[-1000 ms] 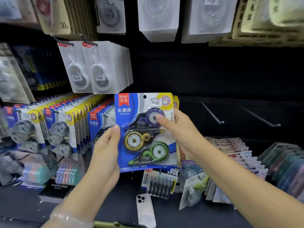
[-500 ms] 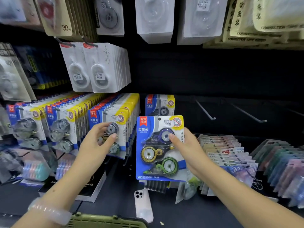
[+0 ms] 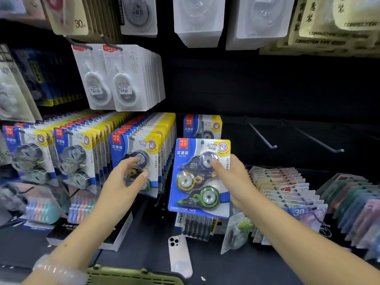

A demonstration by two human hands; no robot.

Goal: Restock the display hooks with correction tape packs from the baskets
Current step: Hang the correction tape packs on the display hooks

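A blue and yellow correction tape pack [image 3: 197, 179] with three tape dispensers hangs at the front of a display hook, its hole over the hook tip. My right hand [image 3: 230, 177] grips its right edge, thumb on the purple dispenser. One more pack [image 3: 202, 126] hangs further back on the same hook. My left hand [image 3: 125, 179] rests with spread fingers on the front pack of the full row [image 3: 139, 153] to the left. The green basket rim [image 3: 133, 275] shows at the bottom edge.
Two bare hooks [image 3: 265, 138] [image 3: 320, 140] stick out to the right. White tape packs [image 3: 123, 77] hang above. A white phone [image 3: 181, 256] and a pen pack [image 3: 197, 225] lie on the dark shelf. Rows of coloured packs [image 3: 287, 192] fill the right.
The pack went from held up in both hands down to the hook. My left hand let go and moved left onto the neighbouring row. My right hand still holds the pack.
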